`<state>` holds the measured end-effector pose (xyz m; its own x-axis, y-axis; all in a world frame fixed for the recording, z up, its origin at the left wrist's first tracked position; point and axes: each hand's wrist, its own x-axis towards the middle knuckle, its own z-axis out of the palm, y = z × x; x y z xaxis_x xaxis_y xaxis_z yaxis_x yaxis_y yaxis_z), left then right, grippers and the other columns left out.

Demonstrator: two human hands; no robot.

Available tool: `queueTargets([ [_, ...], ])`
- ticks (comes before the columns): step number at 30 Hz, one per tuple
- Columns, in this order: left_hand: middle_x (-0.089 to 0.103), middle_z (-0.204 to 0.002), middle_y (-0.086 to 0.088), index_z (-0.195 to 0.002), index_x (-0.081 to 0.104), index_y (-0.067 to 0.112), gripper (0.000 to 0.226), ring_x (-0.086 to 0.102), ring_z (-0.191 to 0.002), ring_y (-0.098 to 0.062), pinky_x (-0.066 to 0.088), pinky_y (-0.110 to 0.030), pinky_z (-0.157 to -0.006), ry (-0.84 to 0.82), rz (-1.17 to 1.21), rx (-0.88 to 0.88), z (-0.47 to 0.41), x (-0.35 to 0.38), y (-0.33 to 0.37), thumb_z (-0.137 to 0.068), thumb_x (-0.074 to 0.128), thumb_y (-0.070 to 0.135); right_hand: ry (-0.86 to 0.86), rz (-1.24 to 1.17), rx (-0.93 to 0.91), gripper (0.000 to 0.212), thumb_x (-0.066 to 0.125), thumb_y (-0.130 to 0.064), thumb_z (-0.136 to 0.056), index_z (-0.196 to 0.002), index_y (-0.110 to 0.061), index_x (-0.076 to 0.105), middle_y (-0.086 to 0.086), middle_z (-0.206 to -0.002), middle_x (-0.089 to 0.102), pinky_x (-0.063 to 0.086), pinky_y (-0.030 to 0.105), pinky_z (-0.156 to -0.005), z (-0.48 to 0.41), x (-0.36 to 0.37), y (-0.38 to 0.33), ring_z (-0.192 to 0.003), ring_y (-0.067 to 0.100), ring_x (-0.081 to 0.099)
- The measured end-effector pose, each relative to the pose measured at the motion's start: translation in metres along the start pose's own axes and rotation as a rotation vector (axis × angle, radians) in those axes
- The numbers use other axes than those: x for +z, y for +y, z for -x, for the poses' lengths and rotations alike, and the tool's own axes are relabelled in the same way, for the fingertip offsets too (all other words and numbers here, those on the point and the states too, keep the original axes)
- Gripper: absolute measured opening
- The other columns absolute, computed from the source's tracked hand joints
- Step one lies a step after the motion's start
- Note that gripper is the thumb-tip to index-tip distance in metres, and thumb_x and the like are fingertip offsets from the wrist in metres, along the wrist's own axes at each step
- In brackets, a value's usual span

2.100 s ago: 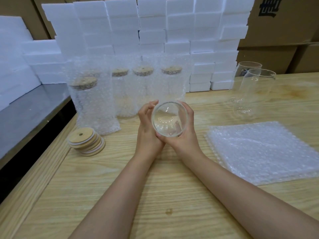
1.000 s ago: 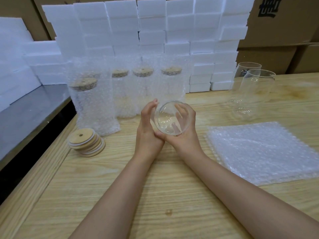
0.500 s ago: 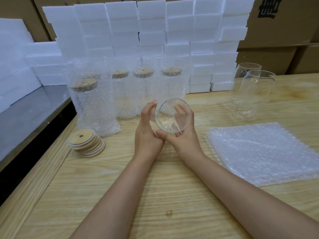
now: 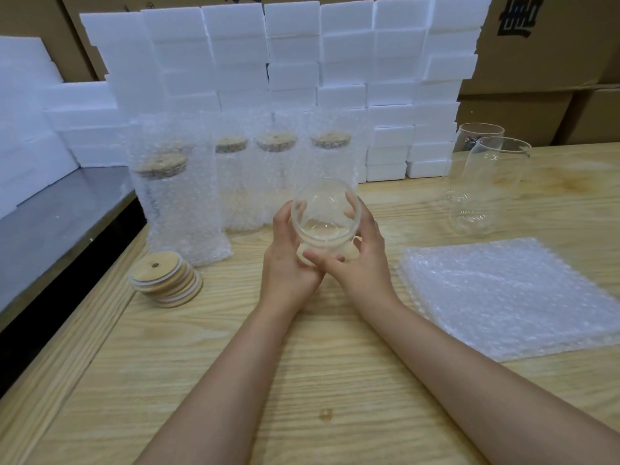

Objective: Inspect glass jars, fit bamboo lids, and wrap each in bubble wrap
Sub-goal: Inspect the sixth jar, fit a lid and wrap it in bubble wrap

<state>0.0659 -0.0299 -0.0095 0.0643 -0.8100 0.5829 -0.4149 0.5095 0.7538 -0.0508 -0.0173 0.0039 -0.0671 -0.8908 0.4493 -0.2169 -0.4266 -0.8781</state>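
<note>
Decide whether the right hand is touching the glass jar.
Touching: the head view shows the right hand gripping the glass jar, fingers curled round it.

Entry: I am reading this as a packing station inside a warehouse or stockroom. Brown cardboard cartons (image 4: 553, 62) are standing stacked along the back, one bearing large printed characters. White foam blocks (image 4: 292, 48) are sitting piled in rows against them. A pale wooden counter (image 4: 318, 364) is carrying packing stock: a pile of bubble wrap sheets (image 4: 503, 297), a stack of bamboo lids (image 4: 161, 280), wrapped jars (image 4: 181, 209) standing in a row, and bare glass jars (image 4: 493, 182) standing at the right.
</note>
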Motion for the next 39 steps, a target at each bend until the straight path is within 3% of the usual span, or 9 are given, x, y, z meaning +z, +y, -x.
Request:
queueTargets([
  [4,0.042,-0.117,0.046,-0.130,0.026,0.036,0.093,0.049,-0.095,0.025,0.037,0.002,-0.073,-0.004,-0.044,0.009,-0.002,0.001,-0.005,-0.063,0.090,0.022,0.004,0.035,-0.057,0.087,0.079,-0.047,-0.053,-0.120,-0.073,0.030,-0.018,-0.134,0.040,0.037,0.037,-0.108,0.002,0.000,-0.004,-0.127,0.014,0.038],
  [10,0.015,-0.112,0.064,-0.133,0.040,-0.002,0.085,0.042,-0.088,0.031,0.033,0.007,-0.068,0.015,-0.156,0.086,-0.005,-0.001,-0.009,-0.065,0.088,0.014,-0.049,-0.055,-0.112,0.088,0.085,-0.023,-0.061,-0.125,-0.059,0.037,-0.020,-0.139,0.042,0.037,0.043,-0.110,-0.001,0.002,0.003,-0.133,0.008,0.039],
  [14,0.024,-0.128,0.050,-0.134,0.035,0.010,0.077,0.053,-0.093,0.005,0.033,0.005,-0.071,0.083,-0.112,0.087,-0.002,0.000,0.000,-0.071,0.072,0.037,-0.089,-0.140,-0.074,0.088,0.086,-0.023,-0.062,-0.126,-0.060,0.038,-0.037,-0.130,0.044,0.042,0.027,-0.103,-0.001,0.001,0.009,-0.123,-0.007,0.046],
  [17,0.048,-0.138,0.010,-0.129,0.025,0.038,0.086,0.060,-0.107,-0.011,0.037,0.002,-0.074,0.082,-0.099,0.084,-0.001,0.000,-0.001,-0.071,0.081,0.010,-0.092,-0.180,-0.056,0.088,0.084,-0.027,-0.061,-0.128,-0.058,0.037,-0.034,-0.133,0.046,0.042,0.017,-0.100,-0.001,-0.001,0.009,-0.123,-0.011,0.045],
  [21,0.042,-0.131,0.032,-0.135,0.026,0.047,0.093,0.044,-0.115,0.018,0.034,0.001,-0.086,0.027,-0.022,0.032,0.000,0.000,0.003,-0.065,0.085,0.027,-0.043,-0.151,-0.025,0.088,0.079,-0.047,-0.059,-0.128,-0.070,0.029,-0.025,-0.141,0.042,0.042,0.037,-0.108,0.001,-0.004,0.001,-0.130,-0.002,0.041],
  [25,0.047,-0.138,0.017,-0.144,0.026,0.040,0.096,0.048,-0.124,-0.005,0.042,-0.020,-0.099,-0.016,-0.011,-0.007,0.002,0.003,0.006,-0.068,0.085,0.037,0.004,-0.141,-0.018,0.092,0.077,-0.052,-0.064,-0.141,-0.054,0.027,-0.011,-0.144,0.041,0.039,0.034,-0.110,0.000,-0.007,-0.001,-0.133,0.007,0.041],
  [30,0.051,-0.122,0.026,-0.147,0.024,0.042,0.099,0.047,-0.113,0.007,0.038,-0.013,-0.081,-0.073,0.012,-0.070,0.005,0.004,0.010,-0.061,0.071,0.055,0.039,-0.203,0.026,0.080,0.069,-0.047,-0.071,-0.138,-0.050,0.026,-0.005,-0.134,0.037,0.033,0.000,-0.091,-0.001,-0.002,0.001,-0.128,0.007,0.042],
  [35,0.049,-0.101,0.029,-0.148,0.029,0.035,0.098,0.049,-0.101,0.004,0.038,-0.007,-0.070,-0.080,0.022,-0.092,0.004,0.004,0.010,-0.061,0.070,0.054,0.038,-0.232,0.054,0.074,0.070,-0.044,-0.069,-0.134,-0.046,0.035,0.012,-0.129,0.042,0.039,0.030,-0.110,-0.001,-0.004,-0.003,-0.126,0.018,0.047],
  [39,0.054,-0.104,0.026,-0.148,0.029,0.034,0.097,0.049,-0.100,0.008,0.037,-0.005,-0.069,-0.116,0.066,-0.157,0.003,0.006,0.010,-0.064,0.076,0.042,0.047,-0.227,0.082,0.076,0.073,-0.046,-0.065,-0.133,-0.046,0.038,0.009,-0.129,0.043,0.042,0.024,-0.105,-0.001,-0.006,-0.002,-0.122,0.015,0.048],
])
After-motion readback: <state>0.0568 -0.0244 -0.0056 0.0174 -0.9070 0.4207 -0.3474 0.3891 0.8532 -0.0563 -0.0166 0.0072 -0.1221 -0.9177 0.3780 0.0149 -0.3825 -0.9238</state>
